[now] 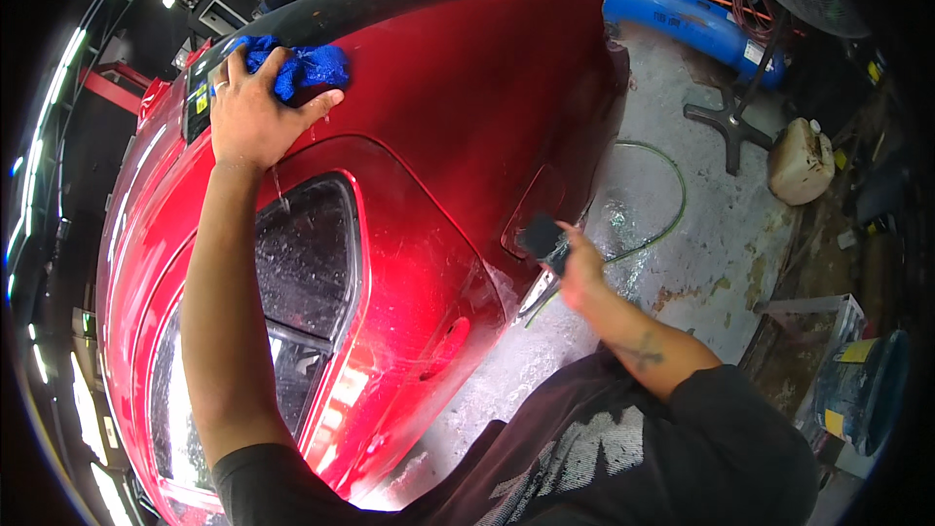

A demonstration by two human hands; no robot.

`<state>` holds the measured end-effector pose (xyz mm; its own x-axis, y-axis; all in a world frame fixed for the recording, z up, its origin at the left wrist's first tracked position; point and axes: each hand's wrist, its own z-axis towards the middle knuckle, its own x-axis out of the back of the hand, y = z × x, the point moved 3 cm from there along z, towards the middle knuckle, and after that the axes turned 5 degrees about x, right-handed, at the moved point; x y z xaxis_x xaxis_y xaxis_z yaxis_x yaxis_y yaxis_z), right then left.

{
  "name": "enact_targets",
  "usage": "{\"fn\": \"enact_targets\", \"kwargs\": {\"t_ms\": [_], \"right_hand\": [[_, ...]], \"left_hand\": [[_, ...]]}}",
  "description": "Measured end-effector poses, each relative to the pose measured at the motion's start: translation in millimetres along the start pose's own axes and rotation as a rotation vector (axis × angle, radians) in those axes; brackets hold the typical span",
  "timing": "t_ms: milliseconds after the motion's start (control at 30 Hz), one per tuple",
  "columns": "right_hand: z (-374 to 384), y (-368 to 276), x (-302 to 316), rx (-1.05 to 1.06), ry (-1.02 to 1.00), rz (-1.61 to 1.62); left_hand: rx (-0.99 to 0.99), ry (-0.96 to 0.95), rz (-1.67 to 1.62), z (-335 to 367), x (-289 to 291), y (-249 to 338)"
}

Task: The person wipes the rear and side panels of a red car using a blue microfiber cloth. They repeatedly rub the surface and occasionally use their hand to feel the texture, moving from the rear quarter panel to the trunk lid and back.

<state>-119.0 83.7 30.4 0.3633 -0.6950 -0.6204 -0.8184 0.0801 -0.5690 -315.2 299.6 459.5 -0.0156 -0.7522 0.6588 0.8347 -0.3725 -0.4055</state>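
Note:
A wet blue cloth (317, 71) is bunched under my left hand (255, 109), whose fingers press over it on the upper body of a red car (458, 88), close to the dark rear glass (390, 2). Water drips from the cloth and hand past the rear side window (317, 253). Lower down, by the fuel flap, my right hand (581, 268) grips a dark rectangular block (545, 242), perhaps a sanding block; its exact kind is blurred. The block is at the rear fender, above the wheel; I cannot tell whether it touches the paint.
A thin green hose (682, 197) curls over the wet grey floor (721, 263). Beyond stand a blue air tank (672, 24), a fan's dark base (732, 127) and a dirty white jug (802, 162). At right are a metal stand (813, 310) and a dark blue bucket (857, 390).

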Motion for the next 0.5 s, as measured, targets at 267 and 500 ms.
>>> {"fn": "enact_targets", "kwargs": {"t_ms": [267,500], "right_hand": [[40,-147,-57,0.623,0.013,-0.227],[82,-85,-146,1.263,-0.112,-1.193]], "left_hand": [[-0.260,0.089,-0.077,60,-69,80],[-0.478,-0.144,-0.235,97,-90,113]]}}
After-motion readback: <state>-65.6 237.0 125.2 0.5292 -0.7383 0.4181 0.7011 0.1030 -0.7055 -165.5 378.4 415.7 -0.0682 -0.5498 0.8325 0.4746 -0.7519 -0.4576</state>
